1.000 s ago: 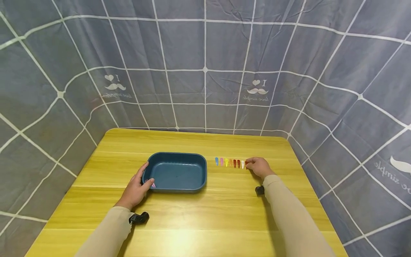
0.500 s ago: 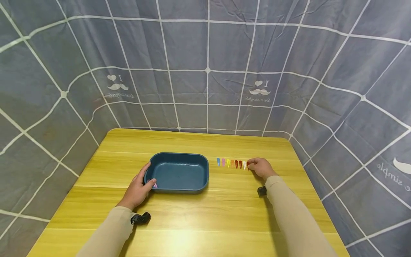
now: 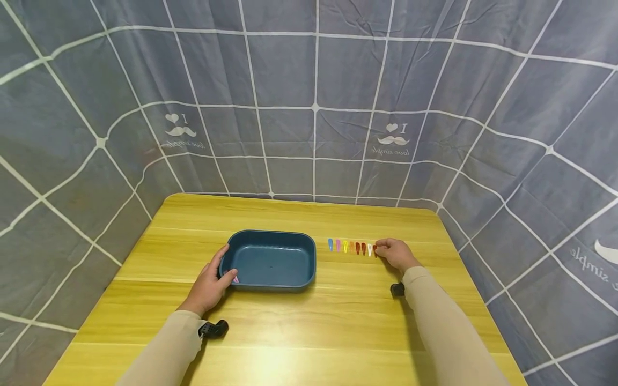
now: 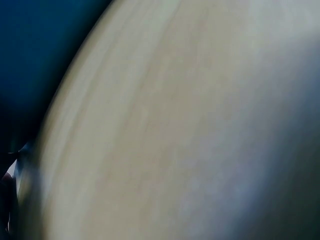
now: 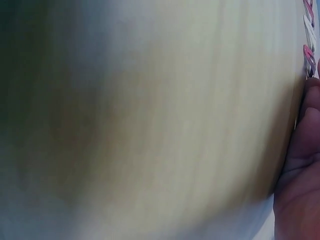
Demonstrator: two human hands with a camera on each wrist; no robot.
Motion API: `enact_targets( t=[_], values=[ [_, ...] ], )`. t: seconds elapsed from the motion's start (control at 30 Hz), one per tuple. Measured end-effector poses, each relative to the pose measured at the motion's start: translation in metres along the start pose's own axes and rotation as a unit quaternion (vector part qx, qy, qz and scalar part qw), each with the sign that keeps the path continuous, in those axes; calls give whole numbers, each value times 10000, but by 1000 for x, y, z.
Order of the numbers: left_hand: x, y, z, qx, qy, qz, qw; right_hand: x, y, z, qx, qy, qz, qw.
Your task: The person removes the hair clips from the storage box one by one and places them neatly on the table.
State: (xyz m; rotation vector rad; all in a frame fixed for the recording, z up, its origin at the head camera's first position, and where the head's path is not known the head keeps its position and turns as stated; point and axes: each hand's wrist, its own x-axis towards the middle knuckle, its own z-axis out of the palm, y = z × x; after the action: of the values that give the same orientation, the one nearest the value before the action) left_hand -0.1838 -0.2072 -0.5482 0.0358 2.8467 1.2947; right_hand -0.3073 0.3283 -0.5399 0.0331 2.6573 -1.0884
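Observation:
My left hand [image 3: 206, 285] holds the dark blue plastic basin [image 3: 272, 262] at its near left corner, thumb over the rim and fingers along the outer wall. A pink hair clip [image 3: 236, 279] lies in that corner, partly hidden by the thumb. To the right of the basin, small snap hair clips stand in a row: blue [image 3: 330, 245], pink, yellow [image 3: 345, 246], orange, two red, white [image 3: 369, 250] and red. My right hand [image 3: 397, 254] pinches the red hair clip [image 3: 375, 251] at the row's right end, partly covering it.
Both things stand on a yellow wood-grain table [image 3: 289, 332]. A grey curtain [image 3: 289, 128] with white grid lines rises behind the table and at its sides. A small black camera [image 3: 214, 328] is strapped at the left wrist, another [image 3: 397, 290] at the right.
The head view has shifted slightly, so everything sits a little further right in it. Both hands keep their places at the basin and the red hair clip.

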Motion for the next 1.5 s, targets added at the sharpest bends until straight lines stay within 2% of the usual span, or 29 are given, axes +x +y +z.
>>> enact_targets(
  t=[0.23,0.37,0.5,0.67,0.87,1.13,1.3,1.5],
  values=[
    [-1,-1,0,38,-25,25,10000,2,4,-7,15,-131,-60,9999],
    [-2,-1,0,46,-29,17,10000,3,-3,-16,83,-189,-19,9998],
    [-1,-2,0,65,-24,10,10000,7,-21,-26,-94,-102,-195,9997],
    [-1,-3,0,58,-8,26,10000,9,-61,-28,-141,-178,-630,9978],
    [-2,-3,0,1,-12,57,10000,10,-114,-9,-15,-462,-1166,9921],
    [0,-4,1,16,21,116,9999,10,-177,25,-172,-898,-1749,9803],
    [0,-5,2,21,36,65,10000,10,-205,48,-326,-1091,-2130,9704],
    [0,-7,2,50,46,17,10000,11,-229,72,-409,-1420,-2433,9586]
  ],
)
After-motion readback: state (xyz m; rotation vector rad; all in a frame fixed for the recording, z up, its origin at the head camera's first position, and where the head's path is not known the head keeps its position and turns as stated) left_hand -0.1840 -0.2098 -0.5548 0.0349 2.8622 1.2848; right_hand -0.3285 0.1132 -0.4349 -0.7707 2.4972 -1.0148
